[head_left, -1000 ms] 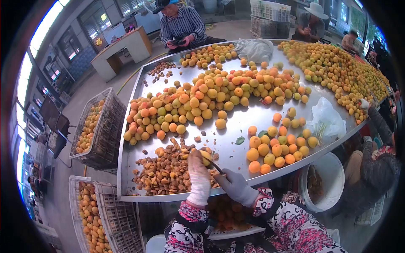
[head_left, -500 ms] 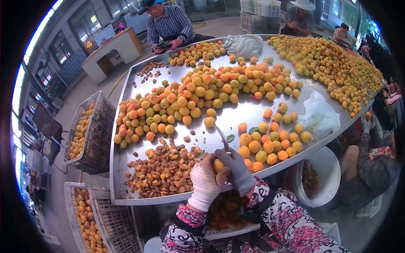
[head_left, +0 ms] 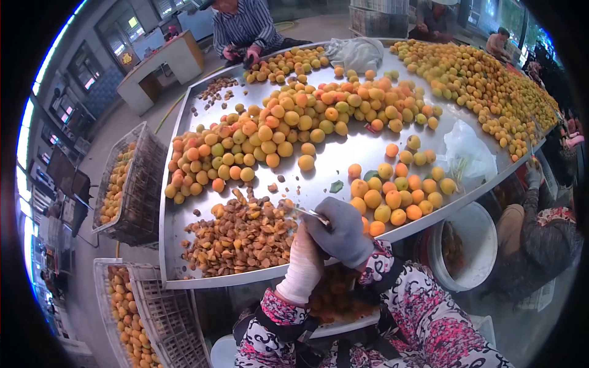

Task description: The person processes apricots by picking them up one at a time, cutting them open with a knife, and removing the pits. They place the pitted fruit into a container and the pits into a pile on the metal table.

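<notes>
My right hand (head_left: 340, 230), in a grey glove, is closed around a small knife (head_left: 318, 216) whose blade points left. Pressed against it from below is my left hand (head_left: 305, 260) in a white glove, fingers curled in. The apricot that showed in it a moment ago is now hidden behind the grey glove. Just left of both hands lies a heap of brown and orange apricot stones (head_left: 239, 236). Several loose apricots (head_left: 392, 197) sit to their right on the metal table (head_left: 313, 190), with a long pile of apricots (head_left: 276, 129) farther back.
A clear plastic bag (head_left: 466, 153) and a green leaf (head_left: 336, 186) lie on the table. Crates of apricots (head_left: 132, 190) stand at the left. A white bucket (head_left: 475, 245) is below the right edge. Co-workers (head_left: 248, 27) sit around the table.
The knife has swung from pointing up and away to pointing left, as my right hand turned over my left. The apricot has gone out of sight between the hands.
</notes>
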### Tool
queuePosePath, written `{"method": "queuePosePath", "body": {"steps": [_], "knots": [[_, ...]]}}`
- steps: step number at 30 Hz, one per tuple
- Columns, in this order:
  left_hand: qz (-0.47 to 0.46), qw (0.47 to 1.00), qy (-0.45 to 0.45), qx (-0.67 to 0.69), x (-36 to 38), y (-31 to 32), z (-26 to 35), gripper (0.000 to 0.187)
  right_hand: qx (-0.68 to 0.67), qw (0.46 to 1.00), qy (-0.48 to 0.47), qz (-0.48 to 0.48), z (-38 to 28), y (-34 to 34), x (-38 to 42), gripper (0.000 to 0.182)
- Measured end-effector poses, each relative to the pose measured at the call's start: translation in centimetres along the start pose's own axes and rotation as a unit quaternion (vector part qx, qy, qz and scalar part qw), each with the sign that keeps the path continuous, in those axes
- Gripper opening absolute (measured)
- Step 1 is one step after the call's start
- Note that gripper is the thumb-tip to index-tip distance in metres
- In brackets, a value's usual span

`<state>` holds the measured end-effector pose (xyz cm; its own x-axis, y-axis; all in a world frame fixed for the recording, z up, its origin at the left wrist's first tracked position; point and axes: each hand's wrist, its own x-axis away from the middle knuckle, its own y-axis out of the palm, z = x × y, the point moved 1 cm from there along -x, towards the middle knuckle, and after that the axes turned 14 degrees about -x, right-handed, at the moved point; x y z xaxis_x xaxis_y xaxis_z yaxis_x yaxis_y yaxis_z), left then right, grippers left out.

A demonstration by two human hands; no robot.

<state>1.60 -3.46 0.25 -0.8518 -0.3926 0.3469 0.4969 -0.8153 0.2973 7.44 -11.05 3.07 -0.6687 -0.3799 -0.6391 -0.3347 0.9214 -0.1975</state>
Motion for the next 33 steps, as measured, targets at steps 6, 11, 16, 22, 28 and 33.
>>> {"method": "queuePosePath", "body": {"steps": [6, 11, 16, 22, 28, 33], "knots": [[-0.184, 0.964, -0.089, 0.168, -2.2, -4.2, 0.4, 0.060, -0.270, 0.876, 0.399, 0.037, 1.0, -1.2, 0.0, 0.022], [-0.096, 0.984, -0.084, 0.122, -2.3, -4.9, 0.6, 0.059, -0.269, 0.826, 0.444, -0.219, 1.2, -0.3, 1.7, 0.036], [-0.150, 0.980, -0.096, 0.092, -1.9, -5.3, 0.7, 0.062, -0.239, 0.840, 0.469, -0.135, 0.9, -2.0, -0.2, 0.027], [-0.192, 0.974, -0.093, 0.079, -0.8, -2.3, -1.3, 0.053, -0.559, 0.740, 0.325, 0.187, 0.7, -3.8, -2.5, 0.026], [-0.181, 0.965, -0.160, 0.100, -0.7, -0.8, -1.9, 0.048, -0.546, 0.751, 0.293, 0.226, 0.3, -3.1, -2.5, 0.024], [-0.162, 0.970, -0.160, 0.089, -1.4, -1.1, -2.9, 0.043, -0.515, 0.781, 0.273, 0.223, -0.3, -2.3, -1.9, 0.017]]}}
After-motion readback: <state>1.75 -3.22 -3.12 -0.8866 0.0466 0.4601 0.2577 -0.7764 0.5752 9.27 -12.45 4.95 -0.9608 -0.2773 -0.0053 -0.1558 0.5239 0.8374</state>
